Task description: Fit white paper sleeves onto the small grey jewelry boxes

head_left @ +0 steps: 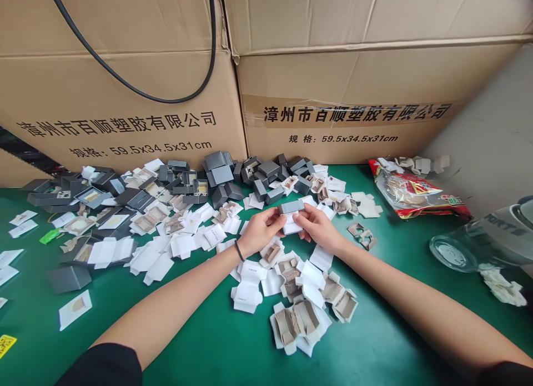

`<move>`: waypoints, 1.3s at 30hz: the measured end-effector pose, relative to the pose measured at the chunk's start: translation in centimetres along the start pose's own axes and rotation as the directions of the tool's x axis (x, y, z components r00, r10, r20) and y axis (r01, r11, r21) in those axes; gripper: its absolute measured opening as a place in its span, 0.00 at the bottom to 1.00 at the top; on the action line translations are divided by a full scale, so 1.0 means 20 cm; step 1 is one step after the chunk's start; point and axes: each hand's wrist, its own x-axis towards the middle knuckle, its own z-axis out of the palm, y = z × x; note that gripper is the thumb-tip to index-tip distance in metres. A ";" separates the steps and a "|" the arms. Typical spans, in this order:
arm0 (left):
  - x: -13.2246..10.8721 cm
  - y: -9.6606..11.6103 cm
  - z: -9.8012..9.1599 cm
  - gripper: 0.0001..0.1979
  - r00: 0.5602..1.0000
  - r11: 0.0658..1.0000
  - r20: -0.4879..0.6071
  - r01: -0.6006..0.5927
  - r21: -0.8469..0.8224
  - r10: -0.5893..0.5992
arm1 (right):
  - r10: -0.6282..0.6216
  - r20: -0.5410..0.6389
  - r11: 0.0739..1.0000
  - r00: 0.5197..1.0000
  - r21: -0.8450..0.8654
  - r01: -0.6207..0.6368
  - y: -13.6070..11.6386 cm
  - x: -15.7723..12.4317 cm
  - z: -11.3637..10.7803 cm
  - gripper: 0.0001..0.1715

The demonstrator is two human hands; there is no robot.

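Note:
Between my two hands is a small grey box (291, 207) with a white card insert (292, 224) showing at its front. My left hand (263, 229) grips its left side with thumb and fingers closed. From the right, my right hand (320, 226) pinches the box and the card. Below the hands lie several unfolded white card inserts (249, 286) and torn ones with brown-grey insides (297, 322). Behind the hands sits a heap of dark grey small boxes (266, 175), some lidded, some open.
Large cardboard cartons (333, 80) stand along the back, with a black cable (166, 100) hanging before the left one. More boxes and cards (112, 214) spread leftward over the green table (200, 341). At right are a red food packet (412, 189) and a clear bottle (478, 241) beside crumpled tissue (503, 287).

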 end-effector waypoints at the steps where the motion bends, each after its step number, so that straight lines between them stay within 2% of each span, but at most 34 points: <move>1: 0.00 0.00 0.00 0.24 1.000 1.000 -0.003 -0.003 0.001 0.003 | -0.003 -0.006 1.000 1.000 -0.001 0.003 0.00 0.00 0.00 0.20; 5: -0.01 0.00 0.01 0.25 1.000 0.999 0.003 -0.029 0.032 0.029 | 0.008 -0.003 1.000 1.000 -0.027 -0.008 0.00 0.00 0.01 0.22; 10: -0.01 0.02 0.01 0.23 0.997 0.999 -0.077 -0.006 0.051 0.009 | 0.009 0.037 0.998 0.999 -0.062 -0.007 0.00 0.00 0.00 0.22; 15: -0.01 0.05 0.01 0.23 0.994 0.997 -0.105 0.004 0.073 0.003 | 0.011 0.051 0.997 0.999 -0.078 -0.007 -0.01 0.00 0.00 0.21; 25: 0.00 0.02 0.00 0.23 0.998 0.996 -0.052 0.021 0.082 -0.017 | 0.046 0.044 0.988 0.998 -0.148 -0.039 0.01 0.00 -0.01 0.19; 28: 0.00 0.02 0.00 0.23 0.998 0.991 -0.051 -0.032 0.131 0.039 | 0.079 0.059 0.975 0.995 -0.212 -0.065 0.00 0.01 -0.01 0.15; 31: -0.02 0.02 0.00 0.22 0.985 0.959 -0.110 -0.101 0.267 0.134 | 0.084 0.060 0.955 0.995 -0.290 -0.064 -0.02 0.00 0.00 0.14; 35: -0.04 0.01 0.00 0.18 0.957 0.897 -0.201 -0.104 0.430 0.207 | 0.087 0.048 0.931 0.995 -0.358 -0.065 -0.05 -0.01 0.02 0.13; 39: -0.05 0.01 0.01 0.17 0.941 0.861 -0.228 -0.108 0.497 0.250 | 0.092 0.043 0.917 0.995 -0.394 -0.067 -0.05 -0.01 0.02 0.12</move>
